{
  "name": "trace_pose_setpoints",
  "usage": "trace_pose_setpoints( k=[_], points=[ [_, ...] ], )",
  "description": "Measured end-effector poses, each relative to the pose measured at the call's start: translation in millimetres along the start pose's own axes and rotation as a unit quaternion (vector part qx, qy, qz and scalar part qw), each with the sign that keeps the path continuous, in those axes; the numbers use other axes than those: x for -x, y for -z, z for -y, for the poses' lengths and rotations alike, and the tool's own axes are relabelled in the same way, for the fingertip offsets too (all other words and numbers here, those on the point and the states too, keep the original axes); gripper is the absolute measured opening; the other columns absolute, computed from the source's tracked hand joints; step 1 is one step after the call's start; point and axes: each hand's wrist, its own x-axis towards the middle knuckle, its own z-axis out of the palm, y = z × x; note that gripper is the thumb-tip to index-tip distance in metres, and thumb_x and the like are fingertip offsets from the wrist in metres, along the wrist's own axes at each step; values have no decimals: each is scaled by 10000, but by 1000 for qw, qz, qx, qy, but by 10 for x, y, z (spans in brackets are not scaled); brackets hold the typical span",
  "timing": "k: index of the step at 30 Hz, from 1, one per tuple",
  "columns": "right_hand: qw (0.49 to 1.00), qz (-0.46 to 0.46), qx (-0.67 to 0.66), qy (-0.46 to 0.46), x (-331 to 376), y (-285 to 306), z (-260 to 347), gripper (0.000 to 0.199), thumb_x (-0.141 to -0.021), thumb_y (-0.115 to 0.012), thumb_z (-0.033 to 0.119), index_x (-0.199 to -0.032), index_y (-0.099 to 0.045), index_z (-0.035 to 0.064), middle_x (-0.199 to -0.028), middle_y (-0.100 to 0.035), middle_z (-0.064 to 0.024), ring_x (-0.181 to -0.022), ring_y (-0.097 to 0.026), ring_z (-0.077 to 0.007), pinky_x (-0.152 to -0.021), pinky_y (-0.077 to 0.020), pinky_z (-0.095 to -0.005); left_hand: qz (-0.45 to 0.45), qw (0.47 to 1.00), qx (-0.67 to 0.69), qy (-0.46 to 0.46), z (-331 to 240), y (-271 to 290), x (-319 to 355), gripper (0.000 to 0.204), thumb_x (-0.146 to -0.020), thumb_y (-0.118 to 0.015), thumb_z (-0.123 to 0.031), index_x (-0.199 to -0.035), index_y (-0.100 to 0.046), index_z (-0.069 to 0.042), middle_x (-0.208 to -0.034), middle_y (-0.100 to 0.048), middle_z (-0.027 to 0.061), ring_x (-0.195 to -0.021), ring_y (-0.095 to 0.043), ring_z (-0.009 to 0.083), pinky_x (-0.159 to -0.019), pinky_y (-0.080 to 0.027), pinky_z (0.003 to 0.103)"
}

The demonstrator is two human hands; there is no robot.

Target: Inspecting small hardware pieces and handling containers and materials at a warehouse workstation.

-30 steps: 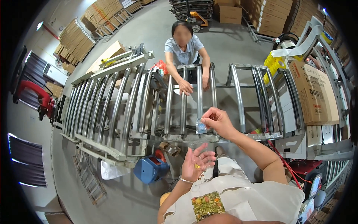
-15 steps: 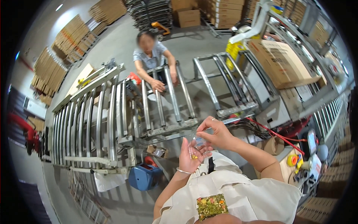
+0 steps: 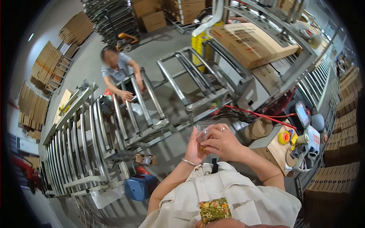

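Note:
My left hand (image 3: 194, 150) is closed around a small clear plastic tray (image 3: 204, 127) with ribbed sides, held up in front of my body. My right hand (image 3: 222, 141) bends over the tray, fingertips curled together against it. Something small and yellow shows by those fingertips; what they pinch is hidden. Low in the view, in front of my cream-coloured clothing, is a square green snack bar (image 3: 213, 209) studded with seeds, nuts and reddish pieces. Neither hand touches it.
A steel roller conveyor (image 3: 138, 108) runs across ahead; a co-worker (image 3: 118, 70) leans over its far side. Right are a large carton (image 3: 253, 43), red cables (image 3: 262, 113) and a wooden stand (image 3: 268, 149) with tape and tools. A blue box-shaped unit (image 3: 140, 187) stands left.
My view has swung right, so the surroundings sit farther left. My right hand has moved from a raised pinch at the tray down over it, its fingers now curled lower.

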Motion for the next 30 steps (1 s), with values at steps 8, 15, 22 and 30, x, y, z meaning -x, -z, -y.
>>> trace_pose_setpoints(
  k=[8,15,22,30],
  points=[
    [997,70,6,8,698,631,-331,189,-662,-674,198,-840,-660,137,-893,-538,0,-952,-481,-210,-887,-330,-374,36,996,-18,80,802,-336,-441,591,-874,-298,-598,-1111,-534,-110,-997,-595,42,-884,-592,159,-734,-491,296],
    [995,54,48,65,1239,891,-525,107,-627,-636,173,-693,-598,99,-827,-518,-26,-869,-492,-207,-872,-361,-373,61,991,3,116,1394,-536,-670,531,-879,-333,-572,-1045,-564,-124,-974,-618,38,-902,-598,169,-762,-492,323],
    [989,47,115,80,1621,1033,-577,125,-561,-597,176,-603,-544,71,-752,-484,-42,-807,-490,-204,-819,-385,-349,44,989,3,144,1775,-647,-823,464,-896,-343,-532,-1038,-558,-146,-988,-612,21,-898,-598,151,-743,-497,319],
    [997,-35,62,-34,1970,1128,-599,98,-617,-628,120,-669,-563,69,-794,-503,-52,-836,-491,-232,-806,-393,-355,37,977,-73,197,1920,-833,-926,546,-880,-325,-574,-1130,-515,-128,-1032,-599,60,-931,-593,179,-766,-499,324]
  ],
)
